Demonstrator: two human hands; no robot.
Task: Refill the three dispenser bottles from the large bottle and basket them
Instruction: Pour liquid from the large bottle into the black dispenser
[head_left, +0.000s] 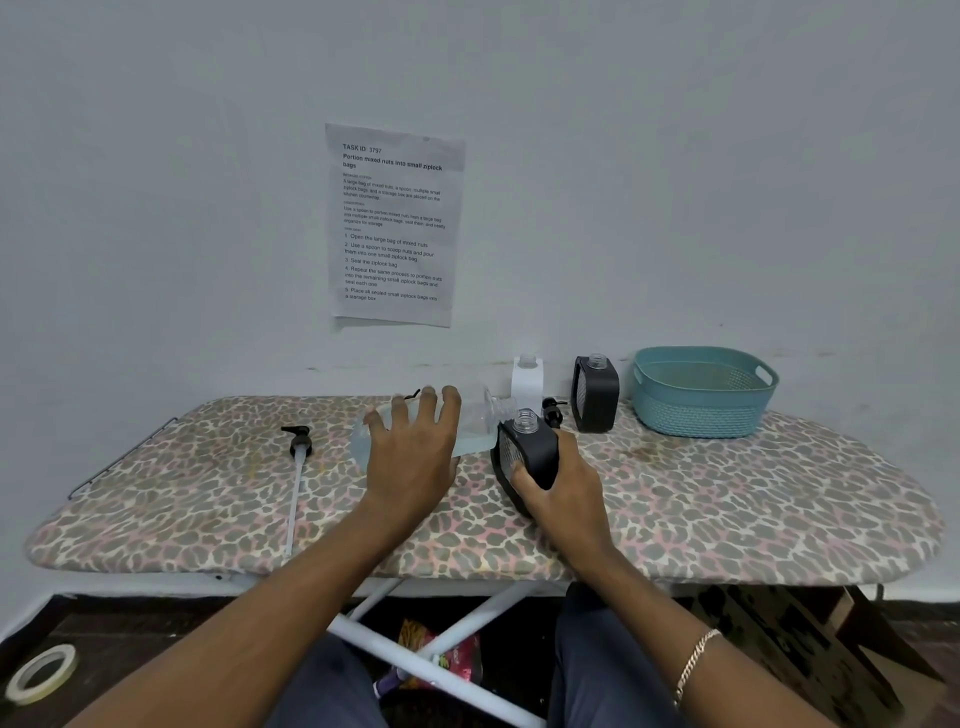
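My left hand (410, 452) grips a large clear bottle (475, 423) holding pale liquid, tipped sideways with its mouth toward a black dispenser bottle (530, 449). My right hand (563, 488) holds that black bottle, tilted, its clear neck uncapped. A second black dispenser bottle (596, 395) and a white one (527, 382) stand uncapped near the wall. One pump head with a long tube (297, 467) lies at the left. Another pump head (552, 410) lies between the bottles. A teal basket (701, 389) sits at the back right.
Everything sits on a leopard-print ironing board (727, 509) against a pale wall with a printed sheet (395, 223). Below are the board's white legs, a colourful packet (447, 654) and a tape roll (41, 673) on the floor.
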